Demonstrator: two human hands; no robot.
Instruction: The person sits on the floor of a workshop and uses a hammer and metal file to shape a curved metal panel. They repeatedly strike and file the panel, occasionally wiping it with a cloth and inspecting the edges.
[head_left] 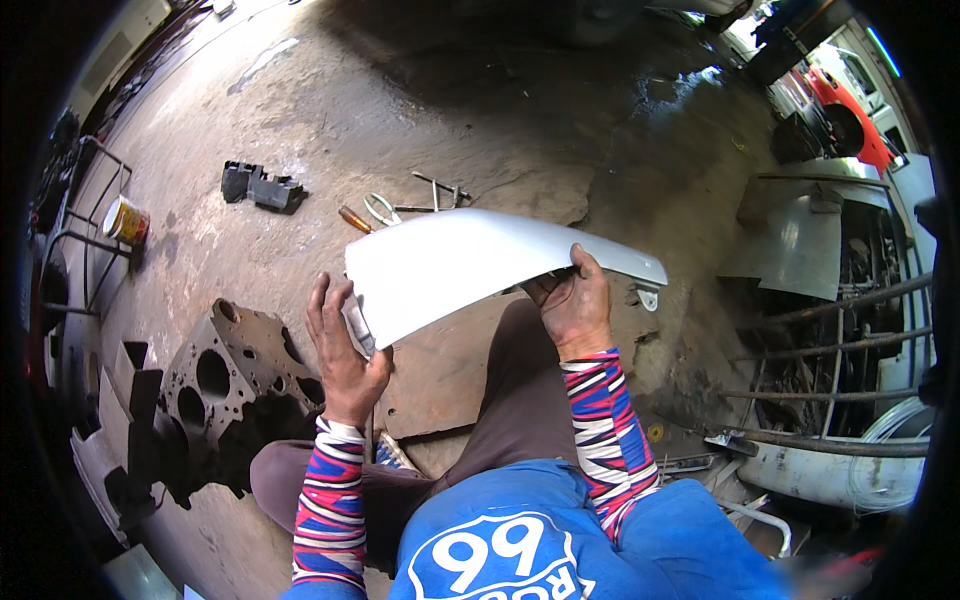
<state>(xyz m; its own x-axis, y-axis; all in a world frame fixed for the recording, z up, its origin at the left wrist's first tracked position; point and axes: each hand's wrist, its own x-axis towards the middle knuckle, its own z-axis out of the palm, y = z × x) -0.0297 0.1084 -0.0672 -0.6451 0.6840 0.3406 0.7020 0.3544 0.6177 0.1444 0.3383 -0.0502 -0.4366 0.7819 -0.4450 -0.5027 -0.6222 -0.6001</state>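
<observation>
1. Nearest my camera, at bottom centre: one blue T-shirt (pixel 625 515).
2. I have one silver-white car fender panel (pixel 470 260) mid-frame, long axis running left to right, narrow end rightward.
3. My right hand (pixel 580 305) grasps its lower edge near that end, thumb over the face, fingers beneath.
4. My left hand (pixel 347 375) is nearer the broad end, fingers straight, unclenched; I can't tell if they bear weight.
5. I count one engine block (pixel 215 375), lower left; one orange-handled screwdriver (pixel 353 219), above the panel; one bucket (pixel 124 222), upper left.
</observation>
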